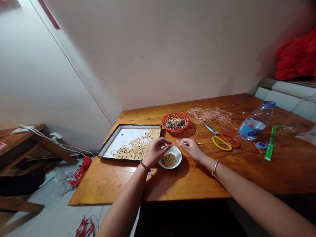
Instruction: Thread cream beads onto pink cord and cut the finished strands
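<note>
My left hand (157,151) is over the left side of a small white bowl (179,157), with thumb and fingertips drawn together; whatever is between them is too small to make out. Gold-coloured beads (168,160) lie in the bowl. Just to the right, my right hand (192,148) is closed in a pinch on a thin string, its fingertips close to those of the left. A short row of threaded beads (201,143) shows on this string beyond the knuckles. Left of the bowl, a black-edged white tray (123,133) holds many loose pale and dark beads.
Behind the bowl stands a red basket (176,130) of beaded strands. Pink cord (213,115) is heaped nearby. Scissors (222,140), a water bottle (256,122), a blue cap (261,145) and a green packet (272,143) lie rightward on the wooden table (204,186).
</note>
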Demonstrator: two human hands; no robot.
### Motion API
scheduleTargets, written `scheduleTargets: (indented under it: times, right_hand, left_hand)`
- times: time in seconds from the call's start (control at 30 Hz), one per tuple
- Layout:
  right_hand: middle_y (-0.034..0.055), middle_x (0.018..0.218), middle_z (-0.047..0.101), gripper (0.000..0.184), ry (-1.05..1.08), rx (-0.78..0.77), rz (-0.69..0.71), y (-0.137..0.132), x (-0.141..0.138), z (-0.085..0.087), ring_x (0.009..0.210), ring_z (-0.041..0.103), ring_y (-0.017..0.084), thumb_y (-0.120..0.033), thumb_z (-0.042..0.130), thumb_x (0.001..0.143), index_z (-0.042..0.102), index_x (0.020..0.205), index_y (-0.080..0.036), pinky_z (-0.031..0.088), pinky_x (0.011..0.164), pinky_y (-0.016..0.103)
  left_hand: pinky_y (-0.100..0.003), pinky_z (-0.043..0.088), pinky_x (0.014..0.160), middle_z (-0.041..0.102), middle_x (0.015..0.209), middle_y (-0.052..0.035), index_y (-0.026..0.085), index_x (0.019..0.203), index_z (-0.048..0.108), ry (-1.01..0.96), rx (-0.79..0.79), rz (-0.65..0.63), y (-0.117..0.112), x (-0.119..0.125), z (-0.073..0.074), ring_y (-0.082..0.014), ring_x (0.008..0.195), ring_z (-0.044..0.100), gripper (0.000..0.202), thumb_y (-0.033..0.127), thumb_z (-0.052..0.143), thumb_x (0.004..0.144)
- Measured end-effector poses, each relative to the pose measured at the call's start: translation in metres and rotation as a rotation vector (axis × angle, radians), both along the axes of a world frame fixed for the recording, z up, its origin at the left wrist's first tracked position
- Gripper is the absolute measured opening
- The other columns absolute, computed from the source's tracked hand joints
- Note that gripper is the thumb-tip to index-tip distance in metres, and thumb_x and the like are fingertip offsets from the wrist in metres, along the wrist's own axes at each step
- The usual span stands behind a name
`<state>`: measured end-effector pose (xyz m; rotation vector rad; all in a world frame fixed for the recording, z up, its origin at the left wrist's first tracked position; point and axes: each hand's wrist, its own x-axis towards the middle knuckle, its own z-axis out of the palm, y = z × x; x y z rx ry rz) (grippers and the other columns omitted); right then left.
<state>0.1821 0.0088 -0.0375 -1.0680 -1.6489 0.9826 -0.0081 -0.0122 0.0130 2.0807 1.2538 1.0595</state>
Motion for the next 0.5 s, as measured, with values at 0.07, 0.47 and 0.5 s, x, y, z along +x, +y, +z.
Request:
scheduleTargets:
  times: [0.07,0.47,0.5]
  right_hand:
    - [-0.0048,0.054,0.031,0.048,-0.012,0.002,-0.003,-0.0002,-0.0005,-0.0007,0.052,0.03,0.009,-0.057,0.052,0.08,0.034,0.055,-0.02,0.024,0.049,0.023]
    - [-0.003,0.054,0.04,0.043,-0.102,0.089,-0.028,-0.0031,-0.0017,0.0025,0.054,0.038,0.011,-0.049,0.043,0.087,0.041,0.057,-0.019,0.029,0.051,0.024]
    - [-0.0029,0.054,0.041,0.043,-0.114,0.094,-0.035,-0.0035,-0.0016,0.0025,0.054,0.039,0.011,-0.048,0.043,0.088,0.042,0.057,-0.019,0.029,0.052,0.024]
  left_hand:
    - [-0.023,0.045,0.062,0.069,0.082,-0.0045,0.017,0.083,0.068,-0.006,-0.004,-0.013,-0.0006,0.0002,0.0009,-0.013,0.071,0.059,0.024,0.04,0.064,0.08]
    - [-0.023,0.048,0.067,0.068,0.085,-0.004,0.017,0.086,0.064,-0.051,0.004,-0.055,-0.0012,0.001,0.003,-0.0128,0.075,0.061,0.023,0.038,0.068,0.078]
    - [-0.023,0.047,0.066,0.068,0.085,-0.0039,0.017,0.086,0.064,-0.045,-0.003,-0.051,-0.0011,0.0009,0.0028,-0.0129,0.075,0.06,0.023,0.038,0.068,0.078]
